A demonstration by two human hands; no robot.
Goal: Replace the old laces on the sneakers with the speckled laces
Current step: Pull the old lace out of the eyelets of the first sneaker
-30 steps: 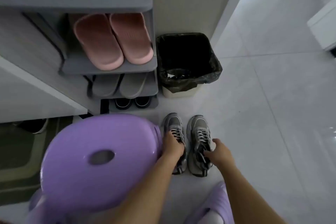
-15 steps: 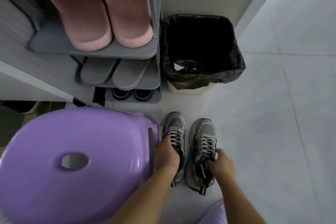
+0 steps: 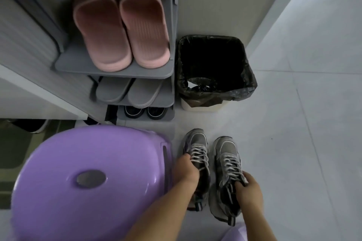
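The left hand (image 3: 186,171) grips the left sneaker (image 3: 196,143) by its collar; the right hand (image 3: 248,188) grips the right sneaker (image 3: 226,148) likewise. Stool (image 3: 88,182) at 9 o'clock, bin (image 3: 215,92) at 12.

place: home entrance area | signs: grey shoe rack (image 3: 125,72) with pink slippers (image 3: 121,31), grey slippers (image 3: 129,92) and dark shoes (image 3: 145,112) | small lined waste bin (image 3: 215,92) beside it | purple plastic stool (image 3: 88,182) | pale tiled floor (image 3: 293,133)

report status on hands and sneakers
Left hand grips left sneaker, right hand grips right sneaker. Old laces in both. Purple stool close beside left sneaker, not blocking.
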